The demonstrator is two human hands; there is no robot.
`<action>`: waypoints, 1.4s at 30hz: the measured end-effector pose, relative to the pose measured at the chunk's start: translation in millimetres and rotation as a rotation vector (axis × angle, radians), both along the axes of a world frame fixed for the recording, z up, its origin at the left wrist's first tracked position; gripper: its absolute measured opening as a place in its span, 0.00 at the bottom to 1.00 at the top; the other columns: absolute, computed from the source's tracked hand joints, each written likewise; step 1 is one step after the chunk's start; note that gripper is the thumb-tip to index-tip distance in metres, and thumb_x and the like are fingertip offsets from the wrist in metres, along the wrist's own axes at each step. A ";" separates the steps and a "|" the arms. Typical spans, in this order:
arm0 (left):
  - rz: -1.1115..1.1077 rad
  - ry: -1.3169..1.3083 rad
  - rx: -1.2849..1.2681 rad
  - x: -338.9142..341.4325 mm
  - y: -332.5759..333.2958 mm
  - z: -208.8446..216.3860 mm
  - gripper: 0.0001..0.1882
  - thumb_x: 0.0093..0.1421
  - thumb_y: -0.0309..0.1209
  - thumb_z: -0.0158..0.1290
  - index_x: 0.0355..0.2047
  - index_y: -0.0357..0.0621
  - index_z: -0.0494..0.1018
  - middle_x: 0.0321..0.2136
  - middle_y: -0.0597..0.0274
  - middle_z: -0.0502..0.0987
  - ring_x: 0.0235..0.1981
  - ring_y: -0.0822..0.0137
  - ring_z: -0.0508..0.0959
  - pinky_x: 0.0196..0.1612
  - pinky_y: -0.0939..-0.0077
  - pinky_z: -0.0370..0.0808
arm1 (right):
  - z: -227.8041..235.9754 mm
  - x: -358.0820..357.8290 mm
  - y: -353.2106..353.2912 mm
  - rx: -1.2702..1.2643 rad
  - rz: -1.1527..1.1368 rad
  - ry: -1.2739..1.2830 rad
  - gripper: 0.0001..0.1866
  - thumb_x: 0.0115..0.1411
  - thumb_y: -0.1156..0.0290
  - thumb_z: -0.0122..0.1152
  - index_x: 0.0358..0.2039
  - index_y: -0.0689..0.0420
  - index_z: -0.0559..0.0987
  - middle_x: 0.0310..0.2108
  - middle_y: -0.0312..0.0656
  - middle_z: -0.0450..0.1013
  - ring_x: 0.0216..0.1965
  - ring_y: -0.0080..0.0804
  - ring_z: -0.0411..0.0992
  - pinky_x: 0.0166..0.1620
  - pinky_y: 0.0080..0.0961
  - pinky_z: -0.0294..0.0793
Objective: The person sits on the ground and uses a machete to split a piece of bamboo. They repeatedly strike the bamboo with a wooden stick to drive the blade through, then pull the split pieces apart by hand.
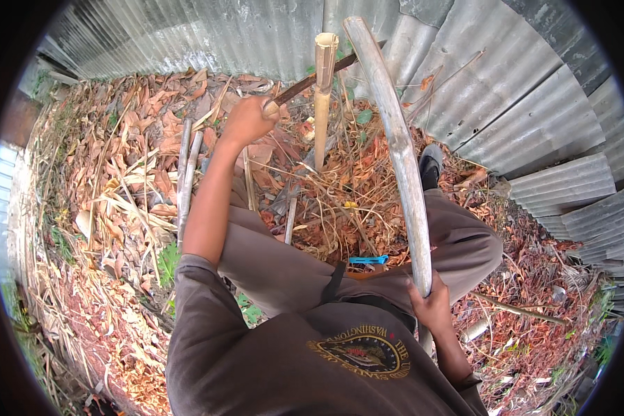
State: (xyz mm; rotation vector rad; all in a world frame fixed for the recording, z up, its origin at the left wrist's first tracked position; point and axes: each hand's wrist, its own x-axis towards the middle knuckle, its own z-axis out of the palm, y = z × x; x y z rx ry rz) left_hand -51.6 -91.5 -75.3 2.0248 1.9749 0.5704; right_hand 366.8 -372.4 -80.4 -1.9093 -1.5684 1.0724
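My left hand [248,119] grips the handle of a dark-bladed machete [305,82]. Its blade lies across the upper part of a pale yellow bamboo stake [322,111] that stands upright in the leaf litter. My right hand [431,299] is closed around the lower end of a long grey bamboo pole [399,145], which curves up and away towards the metal wall. The pole passes over my right knee, just right of the stake.
Corrugated metal sheets [506,90] wall off the back and right side. Dry leaves and twigs [118,159] cover the ground. Two thin grey bamboo pieces [187,170] lie at the left. A small blue object [367,260] rests on my lap; my shoe [430,165] is beyond the pole.
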 end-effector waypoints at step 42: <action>-0.085 0.011 0.010 32.1 10.0 13.8 0.20 0.49 0.39 0.58 0.28 0.29 0.77 0.23 0.37 0.77 0.29 0.44 0.80 0.37 0.57 0.76 | 182.0 21.2 61.4 0.723 -0.158 0.082 0.21 0.66 0.61 0.55 0.45 0.69 0.68 0.16 0.38 0.66 0.12 0.21 0.64 0.17 0.16 0.61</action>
